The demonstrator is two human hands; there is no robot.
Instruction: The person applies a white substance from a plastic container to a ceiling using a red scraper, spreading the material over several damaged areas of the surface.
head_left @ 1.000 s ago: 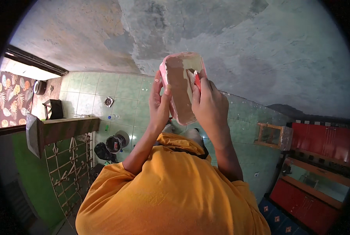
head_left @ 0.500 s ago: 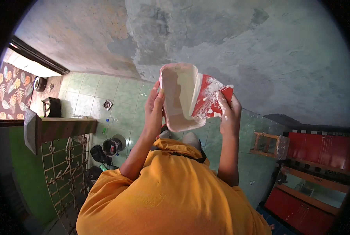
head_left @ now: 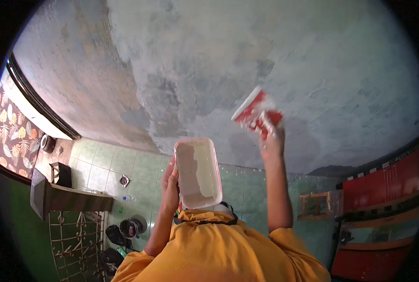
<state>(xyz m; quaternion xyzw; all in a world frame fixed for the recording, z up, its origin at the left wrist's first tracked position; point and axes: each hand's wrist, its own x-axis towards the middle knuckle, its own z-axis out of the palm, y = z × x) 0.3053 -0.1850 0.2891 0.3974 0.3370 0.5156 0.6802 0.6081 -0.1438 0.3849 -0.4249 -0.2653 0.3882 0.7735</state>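
My left hand (head_left: 170,186) grips the left side of a rectangular tub (head_left: 217,175) with a pinkish rim and pale filler inside, held low in front of my body. My right hand (head_left: 272,141) is wrapped round a red putty spreader (head_left: 261,109), raised up and to the right of the tub. White filler lies along the spreader's edge and is smeared over its face and my fingers; the tool is a little blurred. Beyond it stands the wall (head_left: 209,61), grey and patchy with rough and smoother areas. I cannot tell whether the spreader touches it.
A wooden stool (head_left: 319,205) stands on the green tiled floor (head_left: 247,192) at the right, near a red cabinet (head_left: 383,181). To the left are a metal grille (head_left: 78,235), a dark bucket (head_left: 132,228) and a ledge (head_left: 80,198). A doorway with patterned cloth (head_left: 14,122) lies at far left.
My right hand has lifted the spreader away from the tub's edge, up toward the wall. The tub in my left hand has moved lower and slightly left. The view has tilted up.
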